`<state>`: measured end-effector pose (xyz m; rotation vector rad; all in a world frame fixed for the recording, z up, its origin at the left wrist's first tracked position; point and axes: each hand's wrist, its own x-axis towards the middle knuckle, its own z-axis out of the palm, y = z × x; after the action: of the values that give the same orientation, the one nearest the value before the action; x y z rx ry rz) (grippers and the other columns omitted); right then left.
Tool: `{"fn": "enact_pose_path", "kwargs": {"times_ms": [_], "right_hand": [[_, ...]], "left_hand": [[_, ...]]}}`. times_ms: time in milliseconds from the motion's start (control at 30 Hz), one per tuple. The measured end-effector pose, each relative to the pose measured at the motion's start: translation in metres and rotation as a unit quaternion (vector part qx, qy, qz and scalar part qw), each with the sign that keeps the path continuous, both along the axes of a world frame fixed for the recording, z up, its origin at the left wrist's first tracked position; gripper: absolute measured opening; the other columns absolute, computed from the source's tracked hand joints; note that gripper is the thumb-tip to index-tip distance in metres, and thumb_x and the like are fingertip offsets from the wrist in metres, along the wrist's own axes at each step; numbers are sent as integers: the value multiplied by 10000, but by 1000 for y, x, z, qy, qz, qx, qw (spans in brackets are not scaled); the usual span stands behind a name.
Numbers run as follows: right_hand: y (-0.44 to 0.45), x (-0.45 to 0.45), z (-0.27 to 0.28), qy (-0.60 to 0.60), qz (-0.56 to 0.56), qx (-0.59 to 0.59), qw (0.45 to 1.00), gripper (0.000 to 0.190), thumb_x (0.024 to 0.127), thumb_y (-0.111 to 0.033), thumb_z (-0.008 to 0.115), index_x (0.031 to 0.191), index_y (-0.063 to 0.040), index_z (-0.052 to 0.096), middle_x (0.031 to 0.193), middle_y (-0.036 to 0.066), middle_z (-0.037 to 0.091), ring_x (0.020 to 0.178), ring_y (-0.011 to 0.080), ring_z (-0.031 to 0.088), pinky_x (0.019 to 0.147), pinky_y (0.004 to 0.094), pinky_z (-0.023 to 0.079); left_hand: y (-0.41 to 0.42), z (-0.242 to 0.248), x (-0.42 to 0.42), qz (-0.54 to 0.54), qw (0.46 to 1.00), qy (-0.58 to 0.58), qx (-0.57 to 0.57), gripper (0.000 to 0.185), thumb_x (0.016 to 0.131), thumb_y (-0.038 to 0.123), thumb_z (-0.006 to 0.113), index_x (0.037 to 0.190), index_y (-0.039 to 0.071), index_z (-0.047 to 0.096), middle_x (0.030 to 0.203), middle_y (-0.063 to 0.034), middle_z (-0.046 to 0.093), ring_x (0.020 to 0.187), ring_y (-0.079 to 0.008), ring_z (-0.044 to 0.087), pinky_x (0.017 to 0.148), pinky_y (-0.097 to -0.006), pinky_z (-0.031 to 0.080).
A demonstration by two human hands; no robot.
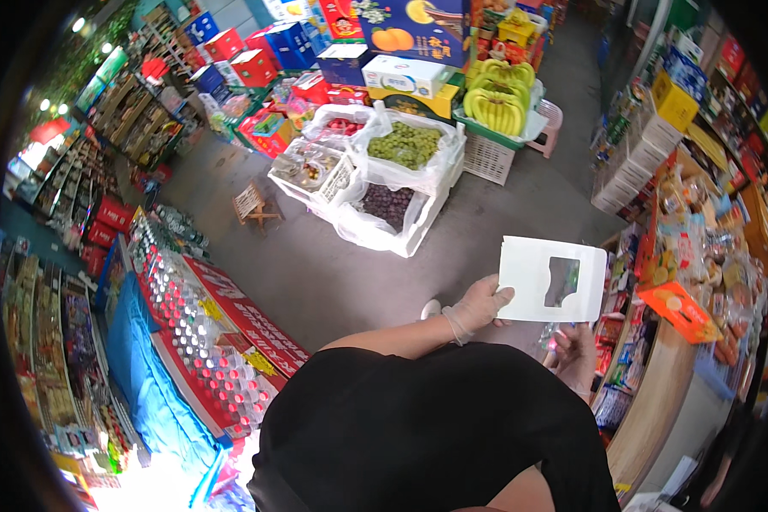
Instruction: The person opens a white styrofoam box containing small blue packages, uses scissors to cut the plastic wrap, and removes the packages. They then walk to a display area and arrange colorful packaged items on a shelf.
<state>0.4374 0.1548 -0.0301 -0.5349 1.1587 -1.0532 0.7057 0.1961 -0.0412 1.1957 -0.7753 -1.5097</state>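
A flat white card sleeve with a cut-out window is held out before me. My left hand, in a thin clear glove, grips its left edge between thumb and fingers. Just beneath the sleeve's lower right corner is my right hand, also in a clear glove, with its fingers bent. Whether it touches the sleeve is unclear. Something small, shiny and pinkish shows by its fingertips, too blurred to name. Through the window a dark and green patch is visible.
White foam crates of grapes stand ahead, with bananas behind them. A folding stool is left of the crates. Bottled drinks line the left. A wooden counter and an orange carton flank my right.
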Motion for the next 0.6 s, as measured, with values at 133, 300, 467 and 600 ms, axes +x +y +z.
{"fn": "enact_pose_path", "kwargs": {"times_ms": [133, 300, 467, 600], "right_hand": [[-14, 52, 14, 33, 269, 27, 962, 329, 1054, -240, 697, 1304, -33, 645, 1038, 50, 750, 869, 147, 739, 713, 239, 600], [-54, 110, -14, -6, 211, 10, 977, 284, 1099, -162, 602, 1351, -30, 599, 1009, 58, 751, 771, 142, 731, 649, 259, 620], [-87, 174, -10, 9, 175, -63, 982, 253, 1123, -119, 539, 1353, -20, 572, 1006, 84, 757, 756, 148, 729, 627, 279, 622], [-109, 219, -2, 71, 236, -86, 965, 189, 1110, -124, 578, 1260, -23, 630, 967, 50, 730, 724, 127, 674, 628, 268, 563]], "left_hand": [[-12, -8, 2, 30, 999, 4, -18, 344, 1110, 301, 598, 1321, 29, 597, 973, -61, 706, 757, -136, 660, 631, -277, 553], [-31, -16, 50, -60, 994, -90, 20, 409, 1086, 318, 641, 1360, 18, 593, 1037, -60, 714, 842, -133, 683, 694, -277, 570], [-26, 0, 119, -25, 999, -35, 27, 421, 1042, 348, 711, 1288, 11, 653, 999, -57, 706, 817, -120, 673, 679, -263, 561], [-33, 19, 175, 141, 990, -10, 25, 462, 1055, 381, 700, 1302, -7, 658, 1001, -63, 719, 790, -119, 695, 650, -256, 568]]}}
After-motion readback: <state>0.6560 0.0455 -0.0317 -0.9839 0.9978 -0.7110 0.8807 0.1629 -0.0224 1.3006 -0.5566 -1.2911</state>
